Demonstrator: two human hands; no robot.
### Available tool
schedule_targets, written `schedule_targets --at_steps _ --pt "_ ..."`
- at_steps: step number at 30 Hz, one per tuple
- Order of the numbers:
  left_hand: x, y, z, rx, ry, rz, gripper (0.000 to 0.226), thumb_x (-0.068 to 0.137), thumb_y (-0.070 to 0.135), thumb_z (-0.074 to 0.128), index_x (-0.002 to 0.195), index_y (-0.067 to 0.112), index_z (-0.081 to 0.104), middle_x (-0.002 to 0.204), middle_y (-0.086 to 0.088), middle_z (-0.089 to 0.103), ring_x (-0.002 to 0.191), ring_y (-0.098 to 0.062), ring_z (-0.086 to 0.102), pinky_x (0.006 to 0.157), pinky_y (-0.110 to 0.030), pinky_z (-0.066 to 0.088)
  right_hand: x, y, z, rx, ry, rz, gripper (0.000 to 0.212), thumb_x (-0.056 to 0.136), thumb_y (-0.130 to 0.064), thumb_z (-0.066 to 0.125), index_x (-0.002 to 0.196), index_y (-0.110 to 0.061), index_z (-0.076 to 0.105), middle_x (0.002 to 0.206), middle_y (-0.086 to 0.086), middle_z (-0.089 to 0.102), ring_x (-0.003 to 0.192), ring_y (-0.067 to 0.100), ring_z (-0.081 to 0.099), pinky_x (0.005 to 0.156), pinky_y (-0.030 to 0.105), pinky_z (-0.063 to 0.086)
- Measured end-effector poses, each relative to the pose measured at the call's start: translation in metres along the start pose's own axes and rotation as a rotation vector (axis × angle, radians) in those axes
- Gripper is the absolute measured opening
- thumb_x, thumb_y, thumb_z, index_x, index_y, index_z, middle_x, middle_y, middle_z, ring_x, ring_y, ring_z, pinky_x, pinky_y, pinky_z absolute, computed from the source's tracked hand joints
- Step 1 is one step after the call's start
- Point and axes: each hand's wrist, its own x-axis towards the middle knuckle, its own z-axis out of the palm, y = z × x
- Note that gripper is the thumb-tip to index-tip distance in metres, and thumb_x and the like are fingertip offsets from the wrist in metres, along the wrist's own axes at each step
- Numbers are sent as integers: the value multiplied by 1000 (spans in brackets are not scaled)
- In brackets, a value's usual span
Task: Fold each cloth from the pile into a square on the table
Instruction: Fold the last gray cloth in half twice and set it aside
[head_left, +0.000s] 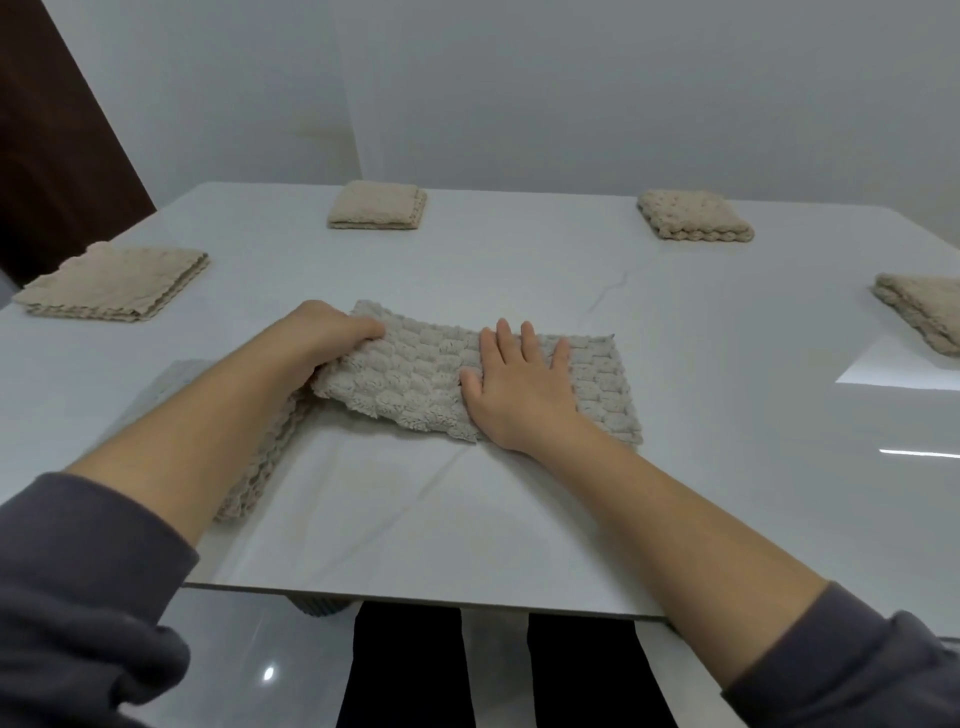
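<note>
- Head view: a person is standing at a glossy white marble-look surface (467, 519) and looking down along both bare forearms.
- A pale beige, bumpy-textured oblong cloth (415, 374) is lying in the middle of the surface, running left to right in front of the person.
- The left grip (332, 338) is curling its fingers round the cloth's left end and holding that end raised off the surface.
- The right grip (519, 384) is lying open, palm down with fingers spread and straight, pressing the right half of the cloth flat.
- A stack of matching pale textured cloths (260, 467) is sitting at the near left, partly hidden under the left forearm and touching the cloth's lifted end.
- Four folded beige squares are resting well apart around the edges: a folded square at the far left (114, 283), a folded square at the back left of centre (377, 205), a folded square at the back right (696, 215), and a folded square at the right edge (924, 312), partly cut off by the frame.
- Dark grey sleeves (78, 571) are bunching at both elbows.
- A plain white wall (571, 78) is rising behind the surface, and a dark brown panel (52, 130) is showing at the upper left.
</note>
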Motion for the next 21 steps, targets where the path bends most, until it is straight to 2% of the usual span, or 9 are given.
schedule_targets --at_steps 2,4,6,8,11,14,17,19,21 --pt "-2 6 -5 17 -23 15 36 84 38 69 98 5 64 94 -9 67 75 -25 63 63 -27 45 0 2 -4 44 -29 -11 63 102 -45 14 156 -14 2 163 6 -4 149 28 -11 117 57 -8" --pt "-9 17 -9 -20 -64 37 31 84 38 67 91 8 65 90 -8 69 74 -25 64 67 -31 48 -4 4 -14 187 -11 -51 58 102 -39 19 153 -10 16 162 9 11 150 29 -4 119 53 -5" --pt "-20 32 -9 -121 -142 48 25 87 36 64 91 11 65 86 -7 71 73 -25 67 73 -35 54 -12 4 -31 477 79 -69 43 102 -28 26 137 -4 37 146 13 38 147 31 16 119 48 9" --pt "-34 49 -3 -239 -246 64 22 89 34 61 92 13 65 85 -7 73 76 -23 69 78 -38 56 -15 4 -48 807 118 -4 44 102 -24 33 137 1 43 145 15 45 138 32 34 114 44 25" --pt "-54 73 10 -381 -412 75 27 89 44 56 88 17 62 82 -4 68 74 -20 66 79 -39 55 -14 12 -64 1382 -60 159 55 100 -43 41 137 -3 48 135 17 55 120 35 56 99 49 49" --pt "-65 81 28 -458 -537 68 42 91 54 45 96 14 59 79 -3 64 72 -21 65 72 -41 54 -16 32 -72 1770 -314 238 68 92 -63 42 129 -8 58 122 14 67 108 32 66 91 50 54" --pt "-69 73 49 -501 -493 113 33 96 44 44 95 13 57 76 -4 62 66 -21 63 78 -49 56 -22 53 -75 1795 -305 303 50 92 -48 52 119 -7 62 102 12 72 89 28 71 76 40 57" --pt "-71 66 62 -551 -375 201 20 97 27 47 92 10 57 76 -5 61 62 -20 61 76 -43 56 -23 61 -73 1686 -235 355 26 94 -27 54 111 -9 62 89 9 70 73 23 69 59 32 56" --pt "-70 59 72 -525 -208 329 12 95 13 50 88 9 59 79 -5 62 62 -17 58 67 -34 55 -22 68 -70 1575 -152 395 10 92 -15 53 99 -11 59 80 8 63 64 20 64 51 27 53"
